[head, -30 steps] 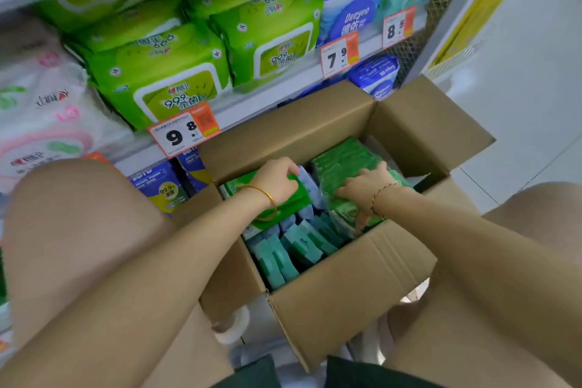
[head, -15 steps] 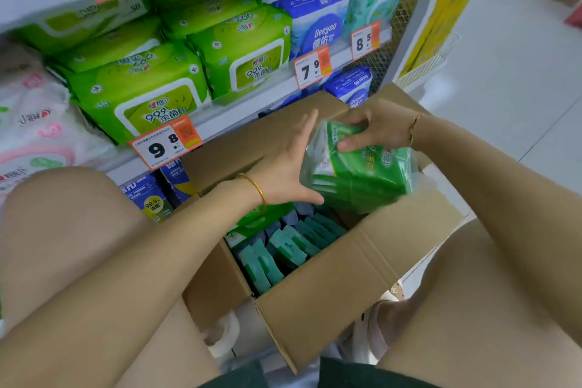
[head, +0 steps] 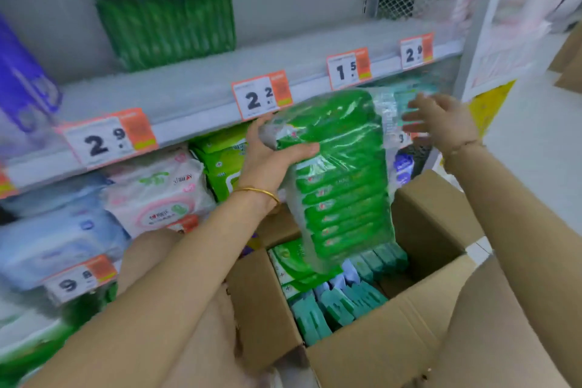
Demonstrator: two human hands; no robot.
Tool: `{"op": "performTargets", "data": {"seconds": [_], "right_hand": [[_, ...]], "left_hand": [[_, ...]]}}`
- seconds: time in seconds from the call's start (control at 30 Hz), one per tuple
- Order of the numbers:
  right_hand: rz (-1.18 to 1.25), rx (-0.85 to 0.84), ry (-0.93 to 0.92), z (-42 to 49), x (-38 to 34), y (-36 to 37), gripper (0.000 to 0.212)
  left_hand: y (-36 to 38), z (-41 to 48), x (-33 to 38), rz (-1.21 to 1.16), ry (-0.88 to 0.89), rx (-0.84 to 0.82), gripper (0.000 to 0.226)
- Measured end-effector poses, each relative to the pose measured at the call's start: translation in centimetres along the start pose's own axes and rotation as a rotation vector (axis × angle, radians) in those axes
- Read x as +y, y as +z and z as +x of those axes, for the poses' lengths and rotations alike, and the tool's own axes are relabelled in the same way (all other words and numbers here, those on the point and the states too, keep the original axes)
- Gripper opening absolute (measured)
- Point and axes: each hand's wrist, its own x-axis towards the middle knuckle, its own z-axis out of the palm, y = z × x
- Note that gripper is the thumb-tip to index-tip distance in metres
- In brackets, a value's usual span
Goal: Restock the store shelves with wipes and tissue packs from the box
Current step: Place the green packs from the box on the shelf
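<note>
My left hand (head: 267, 154) grips a green multi-pack of tissues (head: 340, 179) in clear wrap, held upright above the open cardboard box (head: 378, 350) and in front of the shelf edge (head: 195, 123). My right hand (head: 441, 118) hovers just right of the pack's top with its fingers spread, apart from it or barely touching; it is blurred. Inside the box lie more green wipes packs (head: 293, 264) and several teal and blue small packs (head: 340, 302). One matching green multi-pack (head: 167, 22) stands at the back of the upper shelf.
The upper shelf holds a purple pack (head: 25, 79) at the far left and bare shelf surface to the right. Below sit pink-white (head: 157, 192), blue (head: 53, 242) and green (head: 220, 157) wipes packs. Orange price tags (head: 261, 94) line the rails. White floor lies to the right.
The green multi-pack rose out of the box to shelf height. My left hand took over the grip and my right hand let go. The view tilted up to the upper shelf.
</note>
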Motion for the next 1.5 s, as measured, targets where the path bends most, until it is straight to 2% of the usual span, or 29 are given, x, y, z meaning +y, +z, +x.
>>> {"op": "performTargets", "data": {"seconds": [0.07, 0.13, 0.17, 0.23, 0.27, 0.33, 0.43, 0.5, 0.57, 0.67, 0.73, 0.77, 0.87, 0.9, 1.03, 1.13, 1.2, 1.33, 1.43, 1.5], "right_hand": [[0.137, -0.076, 0.268, -2.0, 2.7, 0.6, 0.052], [0.262, -0.317, 0.549, -4.2, 4.6, 1.8, 0.087], [0.341, -0.49, 0.619, -5.1, 5.2, 2.5, 0.101], [0.544, -0.747, 0.628, -6.9, 4.6, 4.1, 0.104], [0.606, -0.807, 0.572, -7.5, 3.9, 5.0, 0.103], [0.625, -0.862, 0.415, -8.2, 1.7, 6.9, 0.1], [0.583, -0.717, 0.262, -7.4, -1.9, 10.2, 0.086], [0.554, -0.581, 0.224, -5.9, -4.4, 12.0, 0.098], [0.478, -0.47, 0.2, -4.4, -7.0, 13.3, 0.103], [0.354, -0.44, 0.157, -2.2, -10.6, 15.0, 0.073], [0.286, -0.45, 0.116, -0.6, -13.0, 16.5, 0.051], [0.244, -0.449, 0.089, 0.3, -14.1, 17.4, 0.05], [0.136, -0.437, 0.027, 3.6, -16.6, 20.4, 0.085], [0.101, -0.439, -0.008, 4.4, -17.4, 21.4, 0.088], [0.026, -0.413, -0.177, 7.3, -18.9, 25.3, 0.1], [-0.055, -0.427, -0.293, 10.3, -17.2, 28.2, 0.089], [-0.155, -0.466, -0.27, 11.8, -15.7, 30.5, 0.083], [-0.271, -0.464, -0.157, 11.5, -16.2, 32.7, 0.075], [-0.352, -0.441, -0.083, 11.5, -16.7, 33.8, 0.082], [-0.392, -0.37, -0.051, 11.1, -16.5, 34.6, 0.077]], "left_hand": [[-1.5, -0.1, 2.3, -0.119, -0.039, 0.083, 0.108], [-2.7, -0.4, 4.8, -0.172, -0.062, 0.139, 0.102], [-3.2, -0.6, 5.8, -0.196, -0.06, 0.166, 0.092], [-4.1, -1.0, 7.7, -0.26, -0.051, 0.219, 0.067], [-4.5, -1.0, 8.8, -0.279, -0.047, 0.26, 0.064], [-5.7, -0.7, 10.7, -0.324, -0.03, 0.342, 0.082], [-8.0, -0.3, 13.2, -0.397, -0.051, 0.376, 0.107], [-9.4, 0.1, 14.1, -0.401, -0.078, 0.379, 0.114], [-10.9, 0.8, 14.9, -0.343, -0.052, 0.437, 0.11], [-13.4, 2.3, 16.3, -0.216, -0.03, 0.502, 0.108], [-15.2, 4.0, 16.8, -0.145, -0.025, 0.524, 0.094], [-16.1, 5.1, 16.7, -0.13, -0.023, 0.528, 0.087], [-17.9, 8.4, 15.8, -0.121, 0.014, 0.635, 0.104], [-18.2, 9.3, 15.5, -0.103, 0.043, 0.682, 0.103], [-19.4, 11.7, 14.8, -0.039, 0.09, 0.764, 0.052], [-21.3, 14.0, 13.5, 0.03, 0.008, 0.792, 0.054], [-21.6, 14.9, 13.0, 0.144, -0.129, 0.777, 0.048], [-21.0, 16.3, 13.6, 0.474, -0.181, 0.799, 0.078], [-20.5, 17.0, 14.4, 0.451, -0.309, 0.776, 0.077], [-20.2, 17.4, 14.2, 0.467, -0.326, 0.788, 0.084]]}}
